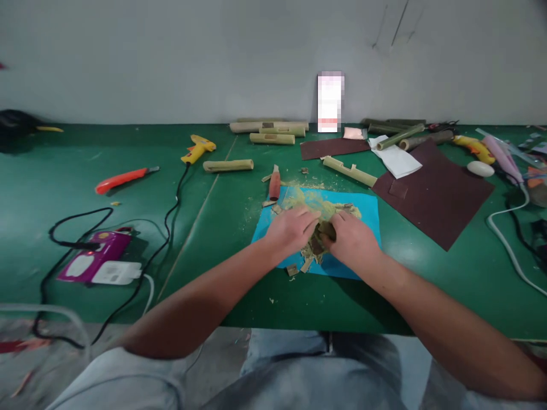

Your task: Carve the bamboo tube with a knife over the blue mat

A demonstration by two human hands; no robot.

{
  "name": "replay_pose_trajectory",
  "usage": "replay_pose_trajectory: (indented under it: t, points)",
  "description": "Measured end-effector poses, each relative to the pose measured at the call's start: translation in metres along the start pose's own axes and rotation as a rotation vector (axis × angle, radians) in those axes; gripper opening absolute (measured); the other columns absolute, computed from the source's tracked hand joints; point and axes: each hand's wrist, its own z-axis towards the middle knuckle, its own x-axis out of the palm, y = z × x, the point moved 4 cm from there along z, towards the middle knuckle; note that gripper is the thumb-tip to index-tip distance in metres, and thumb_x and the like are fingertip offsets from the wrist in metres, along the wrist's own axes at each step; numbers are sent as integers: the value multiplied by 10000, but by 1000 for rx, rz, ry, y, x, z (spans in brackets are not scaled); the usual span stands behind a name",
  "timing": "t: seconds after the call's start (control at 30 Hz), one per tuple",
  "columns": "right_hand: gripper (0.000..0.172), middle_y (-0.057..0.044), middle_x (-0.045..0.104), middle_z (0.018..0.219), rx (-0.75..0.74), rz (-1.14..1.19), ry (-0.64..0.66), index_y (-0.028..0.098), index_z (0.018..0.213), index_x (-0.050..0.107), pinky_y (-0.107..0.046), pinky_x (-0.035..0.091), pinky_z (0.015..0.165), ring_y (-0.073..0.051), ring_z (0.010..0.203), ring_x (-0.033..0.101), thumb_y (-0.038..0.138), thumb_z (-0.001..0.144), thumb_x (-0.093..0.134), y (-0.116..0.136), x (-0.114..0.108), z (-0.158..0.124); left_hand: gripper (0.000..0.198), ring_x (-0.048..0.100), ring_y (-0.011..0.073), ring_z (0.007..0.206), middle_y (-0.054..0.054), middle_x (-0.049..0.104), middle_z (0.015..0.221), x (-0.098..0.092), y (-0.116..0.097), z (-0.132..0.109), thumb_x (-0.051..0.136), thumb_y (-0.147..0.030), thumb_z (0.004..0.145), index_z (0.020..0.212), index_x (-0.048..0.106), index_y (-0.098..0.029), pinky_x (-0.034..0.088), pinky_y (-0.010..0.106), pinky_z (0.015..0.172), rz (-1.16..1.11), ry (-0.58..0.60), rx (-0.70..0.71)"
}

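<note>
Both my hands are close together over a blue sheet (368, 219) strewn with pale bamboo shavings (310, 199) and chips. My right hand (352, 236) has its fingers curled round a small dark brownish-green piece (327, 230); its exact kind is hard to make out. My left hand (293, 228) is closed, fingertips pressed together beside that piece, and what they hold is hidden. A wooden-handled carving knife (274, 185) lies at the sheet's upper left corner. Loose bamboo chips (292, 270) lie at its lower edge.
Bamboo tubes (272, 139) lie along the wall, with a notched one (350, 172) nearer. Dark brown sheets (436, 193) are to the right. A yellow glue gun (199, 149), an orange cutter (123, 180) and a purple power strip (96, 256) with cables are left. A phone (330, 102) leans on the wall.
</note>
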Motion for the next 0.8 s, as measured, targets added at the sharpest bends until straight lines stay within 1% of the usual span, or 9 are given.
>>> replay_pose_trajectory:
  t: [0.03, 0.1, 0.2, 0.3, 0.4, 0.47, 0.53, 0.7, 0.8]
  points:
    - [121, -111, 673, 964, -5, -5, -3, 179, 920, 621, -348, 366, 675, -256, 910, 608, 298, 900, 616, -1, 0, 0, 308, 684, 191, 817, 71, 722, 930, 0, -2, 1, 470, -301, 1052, 1142, 744, -192, 521, 292, 680, -5, 1, 8]
    - [122, -120, 676, 999, -7, -25, -8, 173, 940, 623, -351, 380, 697, -262, 935, 610, 291, 909, 617, -3, -2, 1, 297, 690, 194, 834, 70, 721, 922, -1, 1, 3, 488, -301, 1045, 1152, 743, -194, 527, 291, 693, -21, -25, -8]
    - [152, -135, 679, 1032, 7, -60, -15, 168, 963, 631, -360, 400, 734, -279, 975, 610, 313, 921, 616, -6, -6, 3, 287, 695, 198, 859, 76, 724, 932, -3, 19, 6, 509, -296, 1035, 1169, 739, -190, 550, 303, 741, -75, -84, -60]
    - [211, -137, 685, 989, 13, -74, -31, 168, 954, 645, -371, 406, 731, -290, 957, 611, 373, 926, 602, -6, -7, 4, 268, 695, 190, 884, 77, 736, 984, -3, 35, 9, 530, -278, 1019, 1173, 735, -199, 564, 307, 789, -122, -124, -101]
    - [190, -129, 687, 949, -10, -78, -63, 172, 917, 660, -375, 407, 740, -280, 931, 611, 335, 929, 563, -4, -7, 2, 252, 690, 186, 877, 72, 737, 974, -3, 42, 10, 543, -271, 1011, 1156, 737, -202, 564, 305, 798, -108, -149, -119]
    - [182, -128, 688, 953, -20, -82, -76, 167, 911, 667, -378, 408, 760, -281, 941, 612, 310, 926, 555, -2, -7, 1, 249, 692, 189, 883, 76, 738, 981, -3, 41, 10, 547, -273, 1011, 1152, 737, -193, 565, 311, 807, -106, -157, -125]
    - [181, -132, 687, 972, -25, -84, -59, 159, 928, 670, -381, 406, 771, -289, 964, 612, 308, 926, 566, 0, -6, 0, 254, 697, 191, 880, 76, 739, 971, -1, 33, 9, 544, -279, 1016, 1150, 738, -184, 566, 312, 799, -125, -131, -104]
    - [186, -134, 687, 987, -25, -60, -5, 157, 956, 664, -374, 390, 747, -280, 949, 612, 316, 942, 569, 2, -4, -1, 295, 714, 201, 910, 71, 743, 983, 6, 3, 2, 494, -292, 1042, 1198, 727, -198, 564, 302, 760, -167, 52, 73]
    - [192, -128, 688, 974, -20, -45, -10, 160, 939, 666, -374, 389, 747, -273, 931, 611, 320, 940, 558, 3, -4, -1, 294, 715, 195, 911, 68, 745, 989, 2, 7, 1, 493, -293, 1044, 1202, 725, -208, 566, 298, 765, -144, 32, 61]
